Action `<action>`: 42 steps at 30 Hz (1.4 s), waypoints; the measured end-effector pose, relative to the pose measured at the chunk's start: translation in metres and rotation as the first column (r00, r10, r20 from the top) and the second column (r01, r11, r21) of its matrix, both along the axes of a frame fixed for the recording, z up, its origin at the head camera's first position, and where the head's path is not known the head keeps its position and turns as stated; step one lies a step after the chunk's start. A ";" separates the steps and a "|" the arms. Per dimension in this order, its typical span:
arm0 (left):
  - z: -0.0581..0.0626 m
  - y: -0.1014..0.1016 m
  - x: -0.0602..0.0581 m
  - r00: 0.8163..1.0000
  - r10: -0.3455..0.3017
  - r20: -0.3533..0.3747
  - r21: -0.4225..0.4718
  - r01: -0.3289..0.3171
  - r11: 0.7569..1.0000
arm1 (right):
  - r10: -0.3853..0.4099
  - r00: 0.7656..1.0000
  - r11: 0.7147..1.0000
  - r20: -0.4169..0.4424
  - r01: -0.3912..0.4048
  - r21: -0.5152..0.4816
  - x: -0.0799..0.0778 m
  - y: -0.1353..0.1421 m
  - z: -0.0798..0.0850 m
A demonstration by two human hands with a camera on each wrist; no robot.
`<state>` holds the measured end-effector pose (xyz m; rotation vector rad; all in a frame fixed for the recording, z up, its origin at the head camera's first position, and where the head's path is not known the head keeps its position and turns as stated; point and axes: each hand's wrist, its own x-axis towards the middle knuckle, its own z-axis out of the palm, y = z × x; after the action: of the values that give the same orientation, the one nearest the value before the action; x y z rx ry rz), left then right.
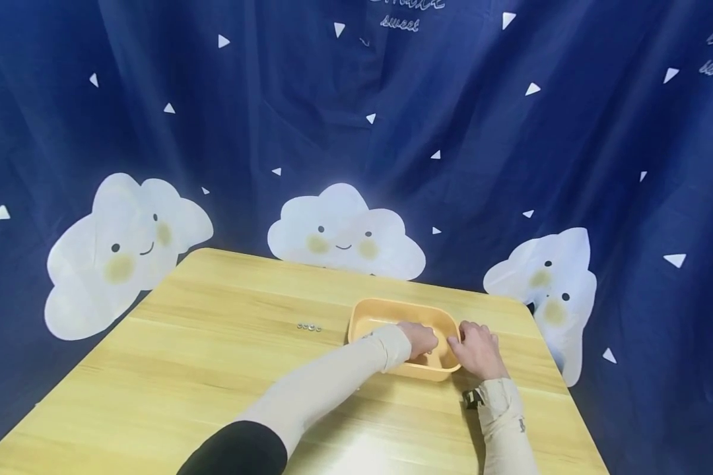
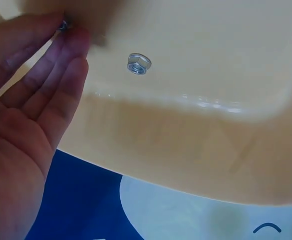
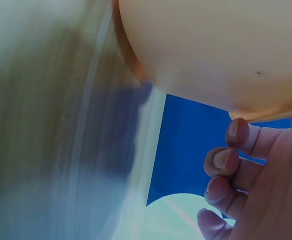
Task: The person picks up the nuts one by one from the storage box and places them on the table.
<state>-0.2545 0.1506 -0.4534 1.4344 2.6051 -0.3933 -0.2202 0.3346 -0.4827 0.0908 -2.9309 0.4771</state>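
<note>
Inside the pale orange plastic tray (image 1: 392, 305), my left hand (image 1: 418, 340) reaches down. Its thumb and fingertips pinch a small metal nut (image 2: 64, 23), mostly hidden by the fingers. Beside that hand, a silver hex flange nut (image 2: 138, 64) lies on the tray floor. My right hand (image 1: 480, 349) holds the tray's right end, thumb over the rim and fingers outside. In the right wrist view the curled fingers (image 3: 225, 160) are just under the rim, the topmost fingertip right at it.
On the wooden table (image 1: 214, 369), several small metal nuts (image 1: 309, 327) form a short row left of the tray. A dark blue curtain (image 1: 309, 92) with white clouds hangs behind the table. The table's right edge runs close beyond my right hand.
</note>
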 end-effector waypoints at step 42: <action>0.025 -0.038 0.009 0.997 0.073 -0.023 0.067 -0.071 0.995 | -0.005 1.000 1.000 0.002 0.005 -0.003 0.001 -0.002 0.000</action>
<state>-0.2459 0.1127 -0.4287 1.3589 2.7053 -0.3213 -0.2196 0.3327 -0.4830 0.0833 -2.9311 0.4811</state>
